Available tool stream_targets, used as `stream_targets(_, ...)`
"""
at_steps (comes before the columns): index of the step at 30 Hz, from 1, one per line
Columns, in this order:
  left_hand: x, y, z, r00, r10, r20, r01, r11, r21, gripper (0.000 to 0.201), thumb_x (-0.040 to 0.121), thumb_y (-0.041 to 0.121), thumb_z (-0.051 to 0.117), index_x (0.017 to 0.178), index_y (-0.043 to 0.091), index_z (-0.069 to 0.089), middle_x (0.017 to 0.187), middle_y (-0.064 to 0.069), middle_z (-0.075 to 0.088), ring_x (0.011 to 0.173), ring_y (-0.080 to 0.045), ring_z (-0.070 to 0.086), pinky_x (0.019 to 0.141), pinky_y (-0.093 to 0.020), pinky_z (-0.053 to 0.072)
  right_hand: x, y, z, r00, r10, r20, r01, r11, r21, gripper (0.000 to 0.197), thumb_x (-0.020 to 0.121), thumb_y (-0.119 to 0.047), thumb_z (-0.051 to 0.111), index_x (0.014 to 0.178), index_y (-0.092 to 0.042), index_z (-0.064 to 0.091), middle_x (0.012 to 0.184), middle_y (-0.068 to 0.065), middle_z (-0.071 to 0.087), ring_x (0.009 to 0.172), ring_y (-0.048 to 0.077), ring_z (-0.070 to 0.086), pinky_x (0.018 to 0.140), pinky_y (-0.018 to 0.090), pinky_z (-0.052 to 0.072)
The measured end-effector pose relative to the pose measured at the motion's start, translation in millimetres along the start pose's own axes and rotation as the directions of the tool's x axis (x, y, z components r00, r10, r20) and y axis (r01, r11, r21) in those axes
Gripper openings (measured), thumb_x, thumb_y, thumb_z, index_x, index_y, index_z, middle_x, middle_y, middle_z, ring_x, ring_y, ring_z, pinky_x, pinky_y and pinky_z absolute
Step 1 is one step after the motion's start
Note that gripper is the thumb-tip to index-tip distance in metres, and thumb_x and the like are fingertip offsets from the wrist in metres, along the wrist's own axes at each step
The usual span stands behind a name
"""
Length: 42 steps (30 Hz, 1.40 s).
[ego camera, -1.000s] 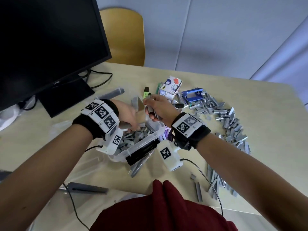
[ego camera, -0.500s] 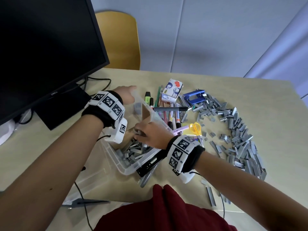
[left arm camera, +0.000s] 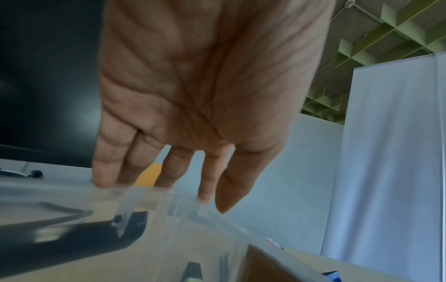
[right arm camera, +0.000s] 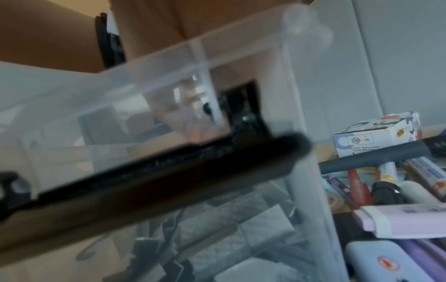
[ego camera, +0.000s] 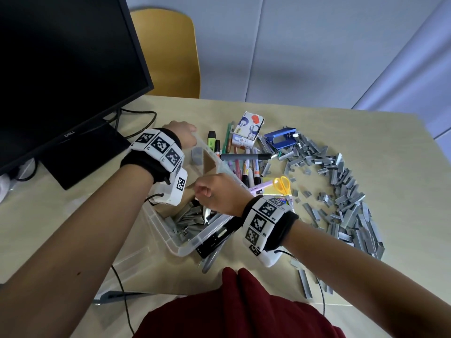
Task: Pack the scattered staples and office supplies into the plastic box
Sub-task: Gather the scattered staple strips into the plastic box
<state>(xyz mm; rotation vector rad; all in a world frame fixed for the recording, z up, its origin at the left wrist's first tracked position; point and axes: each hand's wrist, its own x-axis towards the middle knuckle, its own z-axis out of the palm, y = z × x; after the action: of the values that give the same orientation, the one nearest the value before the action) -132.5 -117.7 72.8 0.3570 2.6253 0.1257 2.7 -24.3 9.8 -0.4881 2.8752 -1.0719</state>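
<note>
Clear plastic box (ego camera: 188, 242) sat on the desk (ego camera: 317, 132), partly filled with grey staples (ego camera: 188, 220). Right of the box, most staples (ego camera: 351, 203) and pens (ego camera: 246, 164) remained loose. Left hand (ego camera: 183, 135) rested straight fingers (left arm camera: 169, 171) on the box's far rim; right hand (ego camera: 217, 191) hovered curled over the box, its contents untellable.

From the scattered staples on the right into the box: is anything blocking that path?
Yes. Pens and markers, yellow scissors and the right hand lie between the staples and the plastic box.

Left hand (ego camera: 183, 135) fingers straight, right hand (ego camera: 217, 193) fisted.
</note>
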Motion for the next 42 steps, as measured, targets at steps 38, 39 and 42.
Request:
stream_targets(38, -27, 217, 206, 0.941, 0.319, -0.113, -0.325, 0.945, -0.041, 0.019, 0.093, 0.005, 0.041, 0.107, 0.002, 0.054, 0.115, -0.014, 0.051, 0.101, -0.032, 0.054, 0.079, -0.041, 0.045, -147, 194, -78, 0.873, 0.485, -0.046, -0.471, 0.817, -0.333, 0.023, 0.091, -0.014, 0.045, 0.107, -0.009, 0.059, 0.11, 0.009, 0.055, 0.107, 0.028, 0.05, 0.091, 0.037, 0.038)
stream_targets(39, -25, 217, 205, 0.942, 0.31, -0.129, -0.323, 0.941, -0.104, 0.019, 0.092, 0.004, 0.042, 0.104, 0.001, 0.056, 0.112, -0.014, 0.054, 0.1, -0.032, 0.055, 0.079, -0.04, 0.045, -147, 196, -79, 0.873, 0.486, -0.043, -0.475, 0.826, -0.304, 0.023, 0.089, -0.011, 0.045, 0.106, -0.007, 0.06, 0.108, 0.011, 0.056, 0.104, 0.03, 0.053, 0.089, 0.037, 0.04)
stream_targets(42, -18, 213, 201, 0.981, 0.134, -0.142, -0.189, 0.833, -0.52, 0.014, 0.086, -0.001, 0.049, 0.088, 0.001, 0.063, 0.089, -0.012, 0.064, 0.081, -0.025, 0.06, 0.071, -0.033, 0.049, -148, 200, -84, 0.847, 0.526, -0.074, -0.53, 0.827, -0.188, 0.021, 0.087, -0.007, 0.047, 0.099, -0.004, 0.064, 0.103, 0.012, 0.06, 0.094, 0.029, 0.057, 0.081, 0.032, 0.045)
